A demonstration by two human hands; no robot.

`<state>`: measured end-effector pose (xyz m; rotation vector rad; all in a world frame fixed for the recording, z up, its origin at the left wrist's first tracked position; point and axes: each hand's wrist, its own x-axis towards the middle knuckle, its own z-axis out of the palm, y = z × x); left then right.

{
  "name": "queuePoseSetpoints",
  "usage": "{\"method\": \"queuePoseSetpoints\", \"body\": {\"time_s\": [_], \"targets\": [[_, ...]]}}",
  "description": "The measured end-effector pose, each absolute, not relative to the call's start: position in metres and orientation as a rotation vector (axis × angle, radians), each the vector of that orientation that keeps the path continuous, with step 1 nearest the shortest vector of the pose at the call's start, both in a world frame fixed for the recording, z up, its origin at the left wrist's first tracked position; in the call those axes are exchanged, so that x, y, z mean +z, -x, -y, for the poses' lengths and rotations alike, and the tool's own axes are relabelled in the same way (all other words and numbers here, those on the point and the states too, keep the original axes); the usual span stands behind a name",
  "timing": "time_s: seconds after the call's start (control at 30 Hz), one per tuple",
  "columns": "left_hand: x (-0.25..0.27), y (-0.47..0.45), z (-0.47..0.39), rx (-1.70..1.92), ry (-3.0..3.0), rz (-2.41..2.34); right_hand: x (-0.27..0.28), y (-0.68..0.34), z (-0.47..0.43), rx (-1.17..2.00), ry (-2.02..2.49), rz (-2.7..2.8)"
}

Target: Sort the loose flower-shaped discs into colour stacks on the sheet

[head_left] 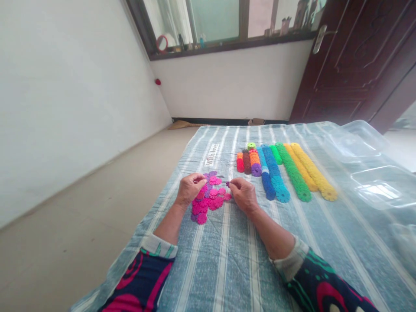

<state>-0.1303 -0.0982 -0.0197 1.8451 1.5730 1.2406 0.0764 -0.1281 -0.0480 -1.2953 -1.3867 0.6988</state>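
Note:
A loose pile of pink and purple notched plastic discs (212,203) lies on the striped cloth between my hands. My left hand (189,189) is closed in a pinch over the pile's upper left side; whatever its fingertips hold cannot be made out against the discs. At the right side of the pile, my right hand (243,194) pinches a small dark purple disc (227,184) between thumb and fingers. Farther right, overlapping discs lie in rows sorted by colour, among them a blue row (274,171), a green row (294,175) and a yellow row (316,175).
Shorter rows include a brown one (247,162) and a red one (239,162). Two clear plastic containers (383,186) stand at the right. The striped cloth (208,268) has "with love" lettering (212,155). Its left edge drops toward the floor (81,208).

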Motion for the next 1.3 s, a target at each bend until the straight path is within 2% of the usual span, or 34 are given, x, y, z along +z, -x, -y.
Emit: {"method": "queuePoseSetpoints", "body": {"time_s": [0.3,0.6,1.3], "targets": [[-0.028,0.132,0.093,1.051,-2.269,-1.641,-0.048,-0.076,0.129,0.715,1.285,1.396],[-0.036,0.135,0.087,0.883,-2.370,-1.749,-0.049,-0.076,0.129,0.707,1.300,1.438],[-0.031,0.126,0.091,0.961,-2.402,-1.835,-0.052,-0.073,0.126,0.719,1.251,1.455]]}}
